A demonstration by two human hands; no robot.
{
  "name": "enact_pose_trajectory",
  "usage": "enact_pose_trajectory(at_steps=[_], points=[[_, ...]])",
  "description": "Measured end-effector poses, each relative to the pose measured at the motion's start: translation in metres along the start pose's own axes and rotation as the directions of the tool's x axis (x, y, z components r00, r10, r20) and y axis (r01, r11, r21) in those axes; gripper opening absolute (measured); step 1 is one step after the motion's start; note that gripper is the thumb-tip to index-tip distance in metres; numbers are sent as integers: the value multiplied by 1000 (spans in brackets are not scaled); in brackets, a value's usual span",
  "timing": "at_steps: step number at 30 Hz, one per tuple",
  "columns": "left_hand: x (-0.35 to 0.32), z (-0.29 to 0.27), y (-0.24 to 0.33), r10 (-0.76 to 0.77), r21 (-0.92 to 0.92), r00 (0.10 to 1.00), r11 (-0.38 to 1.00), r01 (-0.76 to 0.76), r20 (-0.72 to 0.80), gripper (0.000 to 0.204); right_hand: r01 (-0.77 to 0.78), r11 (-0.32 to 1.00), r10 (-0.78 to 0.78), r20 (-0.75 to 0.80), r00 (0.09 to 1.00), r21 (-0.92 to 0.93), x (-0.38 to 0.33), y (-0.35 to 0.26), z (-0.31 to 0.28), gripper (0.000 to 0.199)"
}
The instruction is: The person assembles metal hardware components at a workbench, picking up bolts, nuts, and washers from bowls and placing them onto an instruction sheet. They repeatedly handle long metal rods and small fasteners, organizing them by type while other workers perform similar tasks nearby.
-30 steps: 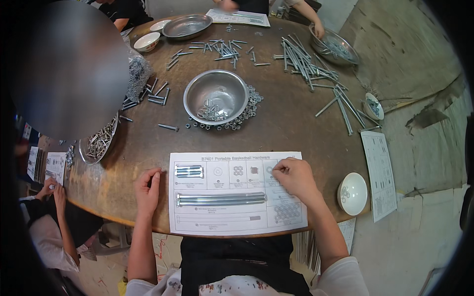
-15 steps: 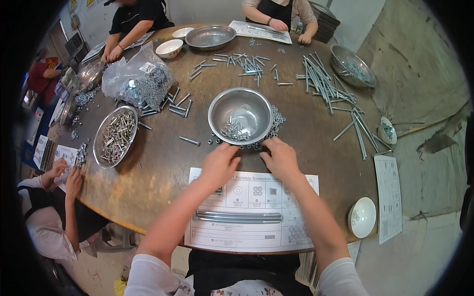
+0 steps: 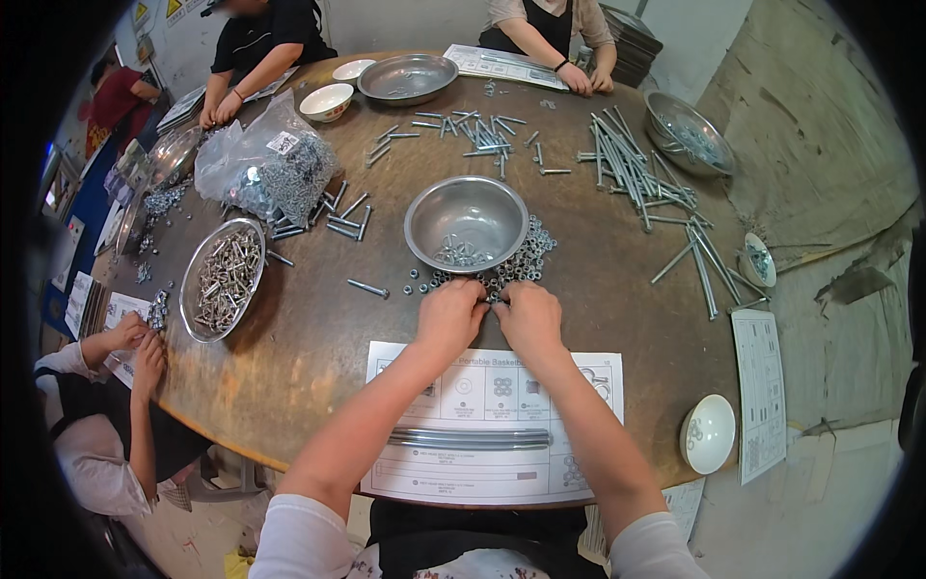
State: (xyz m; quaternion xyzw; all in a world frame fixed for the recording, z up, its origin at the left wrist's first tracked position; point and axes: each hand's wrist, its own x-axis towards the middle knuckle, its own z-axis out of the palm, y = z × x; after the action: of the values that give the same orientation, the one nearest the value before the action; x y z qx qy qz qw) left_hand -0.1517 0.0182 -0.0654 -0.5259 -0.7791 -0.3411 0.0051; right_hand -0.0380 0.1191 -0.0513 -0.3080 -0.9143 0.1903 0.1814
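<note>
Head view: metal nuts (image 3: 529, 259) touched by left hand (image 3: 451, 314) and right hand (image 3: 530, 315), both half-curled, hold can't be told; steel bowl (image 3: 473, 210) just beyond.

- near sheet (image 3: 453, 473) on the worktop (image 3: 318, 328): a printed heading along the top edge, partly covered, and small captions under the drawings, too fine to read.
- right-hand sheet (image 3: 759, 386) at the worktop's edge: boxed drawings with tiny, unreadable print.
- far sheet (image 3: 511, 66): print too small to read.
- white label (image 3: 283, 143) on the clear plastic bag (image 3: 227, 164): black marks, illegible.
- yellow triangular warning signs (image 3: 174, 8) on the wall (image 3: 188, 39): small lettering below, illegible.
</note>
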Motion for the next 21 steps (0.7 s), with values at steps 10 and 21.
enact_pose_trajectory(at_steps=[10,21], points=[[3,5,-5,-53,-6,999,999,53,14,11,16,950,-71,165,984,312,-48,7,-55,15],[-69,-42,32,34,-267,976,963,26,215,14,203,968,-234,240,942,148,-95,-6,-49,18]])
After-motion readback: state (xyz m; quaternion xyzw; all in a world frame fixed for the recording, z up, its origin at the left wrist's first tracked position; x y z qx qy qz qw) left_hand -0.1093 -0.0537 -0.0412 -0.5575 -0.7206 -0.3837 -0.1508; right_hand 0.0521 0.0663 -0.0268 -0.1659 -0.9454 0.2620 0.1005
